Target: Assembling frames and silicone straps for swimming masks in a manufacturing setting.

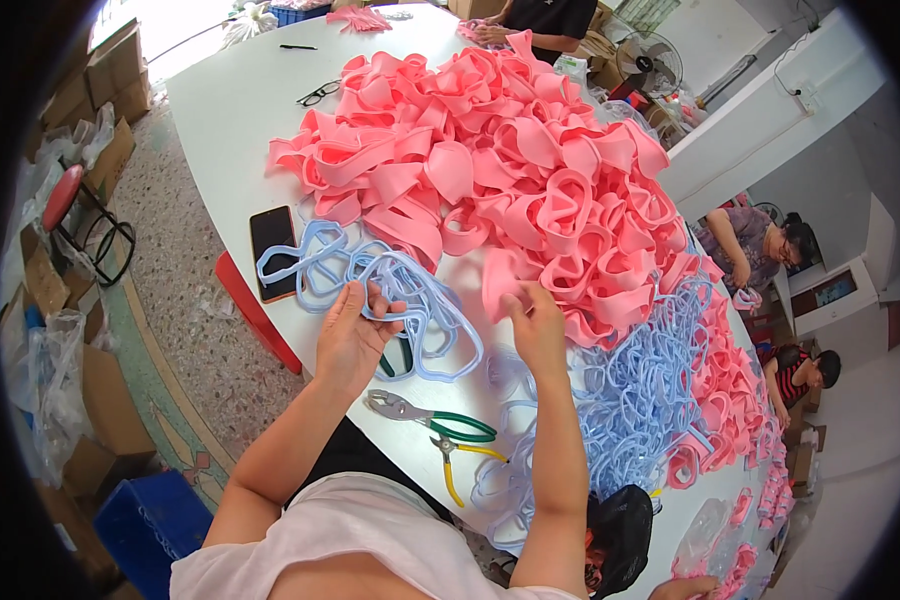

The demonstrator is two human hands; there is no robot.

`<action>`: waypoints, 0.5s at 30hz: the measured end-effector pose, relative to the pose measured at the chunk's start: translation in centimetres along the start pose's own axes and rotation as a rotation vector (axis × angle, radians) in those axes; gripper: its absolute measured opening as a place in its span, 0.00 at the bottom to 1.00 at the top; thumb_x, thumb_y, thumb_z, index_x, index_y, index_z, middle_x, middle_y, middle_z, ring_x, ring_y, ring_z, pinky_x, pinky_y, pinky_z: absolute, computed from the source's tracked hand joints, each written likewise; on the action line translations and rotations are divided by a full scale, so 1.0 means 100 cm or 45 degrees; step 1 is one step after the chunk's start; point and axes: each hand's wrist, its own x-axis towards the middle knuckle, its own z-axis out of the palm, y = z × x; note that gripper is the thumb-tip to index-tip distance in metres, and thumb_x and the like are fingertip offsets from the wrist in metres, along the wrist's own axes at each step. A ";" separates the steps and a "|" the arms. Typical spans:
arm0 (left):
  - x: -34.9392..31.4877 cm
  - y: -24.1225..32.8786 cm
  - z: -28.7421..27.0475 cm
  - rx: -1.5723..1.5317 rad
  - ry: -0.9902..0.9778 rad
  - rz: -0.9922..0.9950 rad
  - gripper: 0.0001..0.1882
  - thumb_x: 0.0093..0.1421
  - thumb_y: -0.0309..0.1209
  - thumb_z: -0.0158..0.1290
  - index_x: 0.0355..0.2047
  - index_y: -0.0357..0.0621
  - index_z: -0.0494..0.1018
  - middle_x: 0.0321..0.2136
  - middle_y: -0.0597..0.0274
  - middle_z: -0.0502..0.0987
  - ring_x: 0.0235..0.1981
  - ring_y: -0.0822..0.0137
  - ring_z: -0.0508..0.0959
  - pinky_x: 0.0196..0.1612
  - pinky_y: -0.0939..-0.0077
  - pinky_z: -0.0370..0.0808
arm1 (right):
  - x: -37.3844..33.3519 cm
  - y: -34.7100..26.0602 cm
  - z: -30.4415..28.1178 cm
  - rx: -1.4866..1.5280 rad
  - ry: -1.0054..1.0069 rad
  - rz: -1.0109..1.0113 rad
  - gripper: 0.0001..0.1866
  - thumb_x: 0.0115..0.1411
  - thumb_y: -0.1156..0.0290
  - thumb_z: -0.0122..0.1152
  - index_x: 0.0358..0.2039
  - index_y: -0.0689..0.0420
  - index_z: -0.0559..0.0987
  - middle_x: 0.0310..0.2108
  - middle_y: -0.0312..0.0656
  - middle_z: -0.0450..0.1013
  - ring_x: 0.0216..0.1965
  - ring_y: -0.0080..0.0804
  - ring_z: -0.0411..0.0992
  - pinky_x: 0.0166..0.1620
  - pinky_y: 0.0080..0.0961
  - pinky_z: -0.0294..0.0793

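Workshop-type room here, speckled floor, cardboard boxes stacked along the left wall, and a long white tabletop (pixel 230 110) running away from the camera. Most of the tabletop is buried under a huge heap of pink rubbery pieces (pixel 510 170), with a tangle of light blue frames (pixel 640 390) spilling down the right side below it.

The left hand (pixel 350 335) is curled around a bunch of light blue loops (pixel 390 290), fingers closed on the strands, and the rest of that bunch is spread on the tabletop just beyond the hand, reaching up beside a dark phone in an orange case (pixel 273 252). The right hand (pixel 537 325) is at the lower edge of the pink heap, fingers pinched on a pink piece (pixel 500 280) there.

Right in front of the person, between the two forearms, there's a pair of green-handled pliers (pixel 435 418) and yellow-handled pliers (pixel 465 462) just beside them, both lying flat. A pair of black glasses (pixel 317 94) sits farther up the tabletop. A red stool (pixel 62 196) stands on the floor at the left. Other people are working at the far end and off to the right.
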 end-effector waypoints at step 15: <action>-0.055 -0.018 -0.018 -0.381 0.170 0.009 0.13 0.70 0.40 0.45 0.35 0.45 0.70 0.36 0.63 0.74 0.52 0.62 0.74 0.58 0.60 0.71 | -0.122 -0.102 0.060 2.691 0.154 0.640 0.19 0.64 0.62 0.54 0.49 0.63 0.72 0.53 0.52 0.70 0.58 0.45 0.68 0.63 0.48 0.66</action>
